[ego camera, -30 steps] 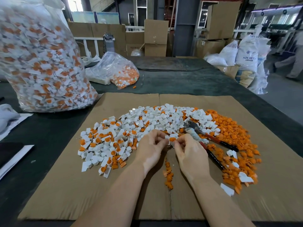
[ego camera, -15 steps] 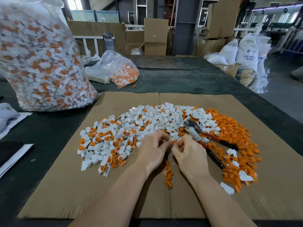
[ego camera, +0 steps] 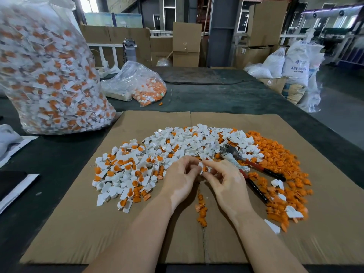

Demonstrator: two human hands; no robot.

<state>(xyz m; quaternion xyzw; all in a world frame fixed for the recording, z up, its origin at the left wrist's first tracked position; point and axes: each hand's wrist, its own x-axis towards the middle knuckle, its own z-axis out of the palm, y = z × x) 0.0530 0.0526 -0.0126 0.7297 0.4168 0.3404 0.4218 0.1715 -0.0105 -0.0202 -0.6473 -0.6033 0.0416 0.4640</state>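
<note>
Over the middle of the cardboard sheet (ego camera: 137,233), just above its centre crease, both hands meet on one small plastic piece (ego camera: 202,168). It is held clear of the sheet, at the near edge of the mixed pile (ego camera: 177,142) of white and orange parts.

The piece has a flat white tab with an orange plug seated beside it. The tab stands roughly on end, its long axis running up and slightly away from the person. The white side faces the left hand (ego camera: 181,178) and the orange side faces the right hand (ego camera: 226,182). It is too small to make out finer detail.

The left hand's thumb and first fingers (ego camera: 189,164) pinch the white tab. The right hand's fingers (ego camera: 211,164) pinch the orange side, and its other fingers are curled loosely underneath.

Below the hands a short line of loose orange plugs (ego camera: 201,209) lies along the crease. To the right is a heap of orange plugs (ego camera: 279,154). A pair of pliers (ego camera: 244,161) with red and black handles lies across its edge, just beside the right hand.

On the dark table (ego camera: 59,160) stand a large clear bag (ego camera: 49,75) full of the same parts and, farther back, a smaller bag (ego camera: 141,83).
</note>
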